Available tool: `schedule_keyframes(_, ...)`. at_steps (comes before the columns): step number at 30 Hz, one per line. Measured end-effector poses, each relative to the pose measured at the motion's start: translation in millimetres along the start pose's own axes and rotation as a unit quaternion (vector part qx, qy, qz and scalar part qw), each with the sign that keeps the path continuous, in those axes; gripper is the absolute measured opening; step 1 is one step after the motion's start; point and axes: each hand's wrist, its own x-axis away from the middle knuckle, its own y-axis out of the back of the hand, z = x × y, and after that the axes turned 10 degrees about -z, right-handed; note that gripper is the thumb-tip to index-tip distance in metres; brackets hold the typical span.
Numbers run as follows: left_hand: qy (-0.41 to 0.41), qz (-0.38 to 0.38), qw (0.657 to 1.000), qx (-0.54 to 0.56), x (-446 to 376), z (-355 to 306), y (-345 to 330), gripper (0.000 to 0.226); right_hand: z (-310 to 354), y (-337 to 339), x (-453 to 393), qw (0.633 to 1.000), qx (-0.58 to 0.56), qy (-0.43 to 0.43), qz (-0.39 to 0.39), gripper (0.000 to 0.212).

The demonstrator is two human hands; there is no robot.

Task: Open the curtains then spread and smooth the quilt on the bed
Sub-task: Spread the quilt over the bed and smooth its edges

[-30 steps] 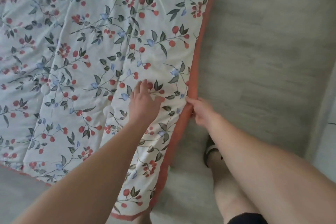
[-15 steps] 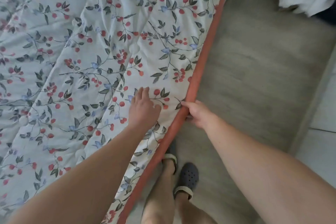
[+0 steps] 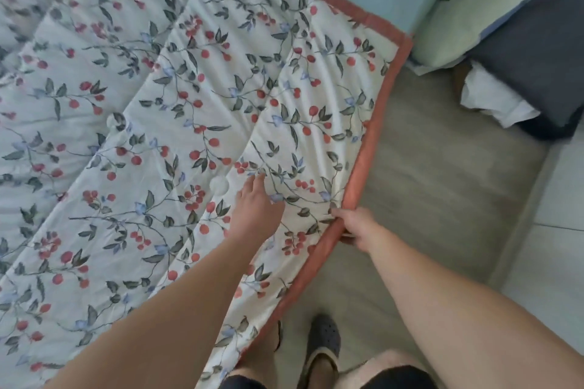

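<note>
Nearby, dark slipper, pillows perhaps

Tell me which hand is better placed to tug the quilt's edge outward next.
Right. The right hand already pinches the salmon-red border of the floral cotton quilt, while the left hand lies flat on top, better suited to smoothing.

Grey wood-look floor beside the bed, meeting pale tiles at right. Stacked at upper right: a pale green pillow, dark grey folded cloth, white fabric beneath. Dark perforated slipper on the floor.
</note>
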Motion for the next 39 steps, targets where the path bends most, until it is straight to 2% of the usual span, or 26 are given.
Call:
schedule_keyframes(1,-0.004,0.004,1.000,0.000,-10.9,-16.6,2.3,0.078,16.3,7.5,-4.5,1.000,0.001,0.000,0.003,0.028)
schedule_keyframes(3,-0.016,0.004,1.000,-0.005,-26.5,-46.4,5.4,0.080,56.6,20.1,-15.0,0.997,-0.072,0.008,0.035,0.022)
schedule_keyframes(7,-0.005,-0.012,1.000,-0.004,-73.4,-108.1,6.9,0.080,170.2,45.5,-63.8,0.968,-0.234,0.026,0.091,0.028)
schedule_keyframes(11,0.014,-0.034,0.999,0.015,-128.9,-173.8,-5.1,0.078,262.5,77.7,-117.4,0.964,-0.246,0.045,0.088,0.042)
schedule_keyframes(13,0.051,-0.053,0.996,0.048,-155.9,-214.7,-13.6,0.076,292.2,97.6,-148.3,0.976,-0.202,0.058,0.058,0.033)
schedule_keyframes(16,0.094,-0.067,0.990,0.084,-178.0,-259.9,-23.6,0.075,301.9,129.4,-170.3,0.992,-0.117,0.039,0.015,0.011)
schedule_keyframes(18,0.100,-0.059,0.990,0.077,-185.5,-284.9,-29.5,0.075,319.6,145.4,-176.2,0.992,-0.116,0.029,0.034,0.009)
schedule_keyframes(22,0.084,-0.041,0.993,0.070,-207.0,-326.9,-29.3,0.078,395.4,153.7,-182.5,0.982,-0.149,0.064,0.095,0.029)
schedule_keyframes(25,0.068,-0.044,0.994,0.067,-229.2,-346.3,-22.6,0.075,434.2,157.5,-193.0,0.986,-0.039,0.141,0.074,0.006)
schedule_keyframes(28,0.052,-0.036,0.996,0.058,-251.5,-361.6,-18.5,0.075,449.3,174.9,-214.5,0.946,0.161,0.279,-0.019,0.007)
schedule_keyframes(31,0.038,-0.018,0.997,0.060,-269.8,-368.1,-17.7,0.074,454.4,187.7,-228.4,0.941,0.184,0.275,-0.067,0.005)
schedule_keyframes(35,0.026,-0.005,0.998,0.063,-283.9,-367.4,-15.4,0.068,460.8,171.1,-229.2,0.946,0.208,0.248,-0.033,0.005)
schedule_keyframes(37,0.021,0.003,0.997,0.074,-289.1,-362.2,-8.0,0.068,465.4,170.3,-230.3,0.928,0.257,0.268,-0.035,0.007)
schedule_keyframes(39,0.015,0.010,0.996,0.084,-289.7,-352.9,0.0,0.068,469.2,175.8,-234.9,0.910,0.299,0.278,-0.068,0.012)
